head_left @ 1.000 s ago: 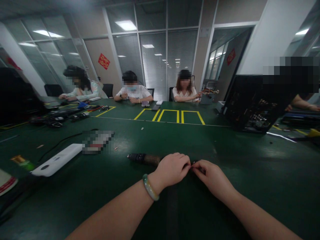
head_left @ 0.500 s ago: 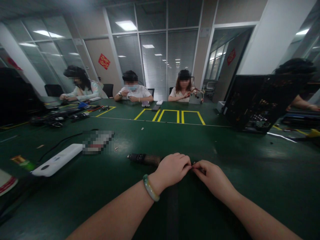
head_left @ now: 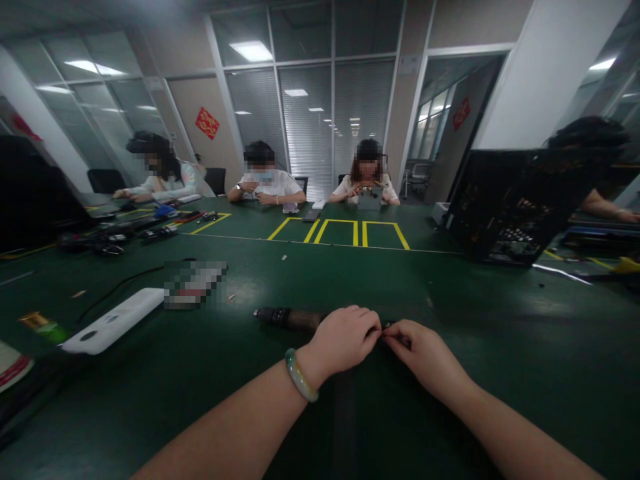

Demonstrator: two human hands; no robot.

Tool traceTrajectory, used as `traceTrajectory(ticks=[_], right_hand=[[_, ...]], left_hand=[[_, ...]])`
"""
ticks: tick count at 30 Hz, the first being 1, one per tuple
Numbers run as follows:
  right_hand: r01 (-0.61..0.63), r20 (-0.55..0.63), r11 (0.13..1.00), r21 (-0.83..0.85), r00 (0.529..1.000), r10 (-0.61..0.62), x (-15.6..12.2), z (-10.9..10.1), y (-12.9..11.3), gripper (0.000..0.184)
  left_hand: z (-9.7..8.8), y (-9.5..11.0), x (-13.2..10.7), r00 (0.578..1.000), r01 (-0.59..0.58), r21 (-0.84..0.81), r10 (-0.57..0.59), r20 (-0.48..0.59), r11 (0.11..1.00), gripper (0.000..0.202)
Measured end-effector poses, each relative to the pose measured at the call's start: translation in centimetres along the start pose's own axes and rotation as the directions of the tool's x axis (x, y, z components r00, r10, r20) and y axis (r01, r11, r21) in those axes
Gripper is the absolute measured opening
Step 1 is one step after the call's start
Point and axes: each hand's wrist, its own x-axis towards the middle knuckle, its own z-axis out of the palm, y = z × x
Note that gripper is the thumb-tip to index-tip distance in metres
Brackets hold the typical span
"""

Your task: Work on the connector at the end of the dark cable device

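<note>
Just ahead of me an electric screwdriver [head_left: 304, 321], with a black nose and a brownish cylindrical body, lies crosswise with its tip to the left. My left hand [head_left: 346, 339] is closed around its rear part, hiding much of the body. A green and pale bangle [head_left: 300, 377] circles that wrist. Close by, my right hand [head_left: 427, 352] pinches thumb and forefinger together at the tool's right end, nearly meeting the left fingertips. A small dark bit shows there, but what the right fingers grip is too small to make out.
On the green table [head_left: 240, 413], a white power strip [head_left: 117, 321], a green bottle [head_left: 47, 327] and cables [head_left: 113, 240] lie left. A black computer case [head_left: 505, 207] stands right. Several people sit around; one across handles a grey box [head_left: 370, 199].
My hands and the screwdriver stay practically in place. Across the table, the person with the grey box has shifted it leftward, in front of their chest.
</note>
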Motion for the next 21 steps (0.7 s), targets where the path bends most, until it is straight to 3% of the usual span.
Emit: traceTrajectory(ticks=[21], right_hand=[[0.006,0.001,1.0,0.016,1.0,-0.006,0.12,0.22,0.48,0.014]], left_hand=[[-0.44,0.25,0.06,1.0,0.01,-0.006,-0.009,0.02,1.0,0.008]])
